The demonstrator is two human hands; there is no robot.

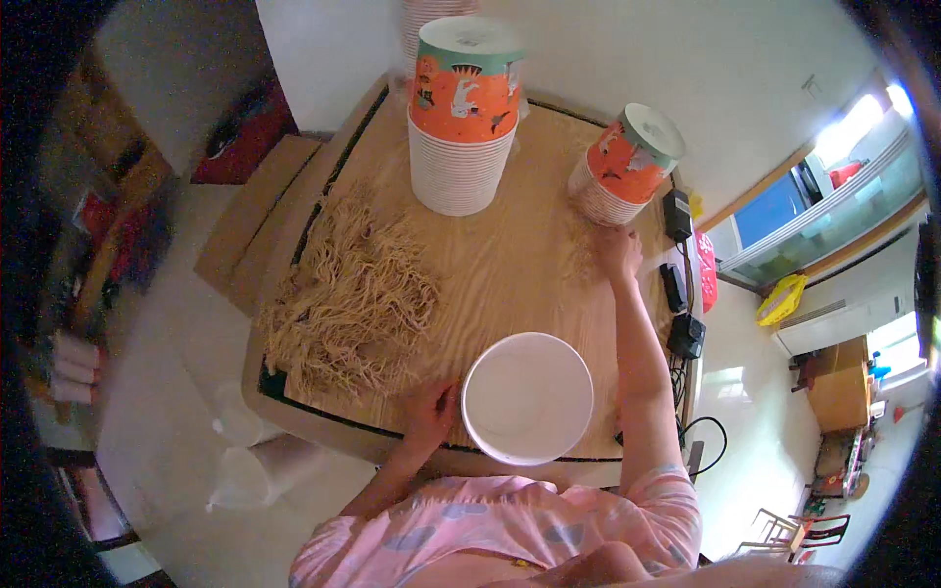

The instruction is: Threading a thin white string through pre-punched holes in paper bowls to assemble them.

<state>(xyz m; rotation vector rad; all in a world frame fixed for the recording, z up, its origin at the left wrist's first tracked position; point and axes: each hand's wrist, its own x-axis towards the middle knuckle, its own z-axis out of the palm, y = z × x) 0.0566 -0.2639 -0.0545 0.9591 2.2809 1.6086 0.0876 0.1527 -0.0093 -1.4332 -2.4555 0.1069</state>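
To the far left of the open white tub (527,397), a cardboard flap (265,225) slopes off the edge of the worktop (520,265). Closer in, left of the tub and somewhat beyond it, a loose heap of tan strands (353,304) spreads over the surface. The left hand (431,412) is at the tub's left side, its fingers bent and partly hidden; whether it touches or grips the tub cannot be told. Beyond the tub and a little left, a tall stack (466,118) of nested tubs stands bottom-up, an orange and green print on the topmost one. The tub sits mouth up at the near edge. Beyond it to the right, the right hand (618,253) has its fingers at the lower end of a short stack (627,167) with the same print; how far they close is unclear. Right of the tub, black adapters (688,335) line the worktop's edge.
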